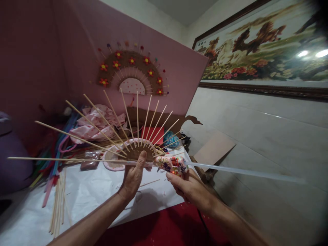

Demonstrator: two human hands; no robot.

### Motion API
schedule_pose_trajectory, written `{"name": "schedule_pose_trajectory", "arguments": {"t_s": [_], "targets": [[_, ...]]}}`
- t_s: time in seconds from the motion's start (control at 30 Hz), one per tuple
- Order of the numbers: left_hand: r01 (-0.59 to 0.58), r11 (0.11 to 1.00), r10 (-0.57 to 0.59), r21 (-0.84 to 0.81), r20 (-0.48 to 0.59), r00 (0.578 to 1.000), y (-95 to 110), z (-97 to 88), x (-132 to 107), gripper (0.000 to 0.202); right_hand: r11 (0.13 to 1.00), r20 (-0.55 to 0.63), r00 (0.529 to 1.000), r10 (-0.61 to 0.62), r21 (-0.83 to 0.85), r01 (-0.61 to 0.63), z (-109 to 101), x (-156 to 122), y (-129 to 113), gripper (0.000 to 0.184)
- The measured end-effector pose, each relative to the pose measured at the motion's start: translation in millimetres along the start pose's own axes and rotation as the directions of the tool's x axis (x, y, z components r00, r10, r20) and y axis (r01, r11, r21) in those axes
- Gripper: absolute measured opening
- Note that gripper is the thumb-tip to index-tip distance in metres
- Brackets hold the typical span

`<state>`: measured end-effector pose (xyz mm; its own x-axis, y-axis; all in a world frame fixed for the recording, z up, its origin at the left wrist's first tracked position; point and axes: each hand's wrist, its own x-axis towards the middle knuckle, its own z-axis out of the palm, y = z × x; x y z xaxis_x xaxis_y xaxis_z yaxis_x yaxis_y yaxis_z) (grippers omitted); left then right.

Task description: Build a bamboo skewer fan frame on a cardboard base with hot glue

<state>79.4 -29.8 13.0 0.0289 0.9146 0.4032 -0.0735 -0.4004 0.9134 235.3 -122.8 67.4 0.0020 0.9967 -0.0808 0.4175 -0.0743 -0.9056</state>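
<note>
My left hand (134, 176) grips the lower edge of a half-round cardboard piece (138, 153), thumb on its face. Thin wooden sticks (115, 107) fan out from the cardboard's curved edge, with pink fabric along its rim. In my right hand (186, 184) is a hot glue gun (171, 164) with a flowery cover and a small red light. A long whitish glue stick (238, 170) juts out of its back to the right. The gun's nozzle end is close to the right end of the cardboard; whether it touches is hidden.
Loose sticks (57, 205) and a brown packet (90, 161) lie on the white-covered table (84, 194). Behind are crumpled pink fabric (99, 128), a red sheet (153, 134) and blue yarn (171, 139). A fan decorated with flowers (132, 71) is up on the pink board (176, 65).
</note>
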Motion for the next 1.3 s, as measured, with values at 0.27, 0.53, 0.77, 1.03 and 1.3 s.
{"name": "schedule_pose_trajectory", "arguments": {"t_s": [0.27, 0.53, 0.77, 1.03, 1.3], "targets": [[-0.014, 1.000, 0.014, 0.016, 0.007, 1.000, -0.9, 0.5, -2.3, 0.041, 1.000, -0.006, 1.000, -0.010, 0.005, 0.010, 0.7, 0.5, -0.4, 0.040], [-0.019, 0.999, 0.019, 0.030, -0.011, 1.000, -1.2, 0.7, -0.5, 0.043, 1.000, 0.008, 1.000, -0.019, 0.010, 0.019, 0.5, 2.5, 2.3, 0.040], [0.010, 0.997, -0.009, -0.078, 0.013, 1.000, -7.1, 0.9, 0.1, 0.043, 0.999, 0.002, 0.999, -0.036, -0.006, 0.036, -0.7, 2.5, 2.3, 0.039], [0.032, 0.971, -0.037, -0.237, -0.018, 0.999, -11.1, 4.7, 2.0, 0.037, 0.999, 0.016, 0.999, -0.036, -0.025, 0.037, 3.6, 2.3, 4.5, 0.037], [0.055, 0.955, -0.056, -0.293, 0.005, 0.998, -9.4, 5.5, 1.0, 0.036, 1.000, 0.025, 0.999, -0.022, -0.013, 0.022, 4.7, 3.6, 6.5, 0.037]]}}
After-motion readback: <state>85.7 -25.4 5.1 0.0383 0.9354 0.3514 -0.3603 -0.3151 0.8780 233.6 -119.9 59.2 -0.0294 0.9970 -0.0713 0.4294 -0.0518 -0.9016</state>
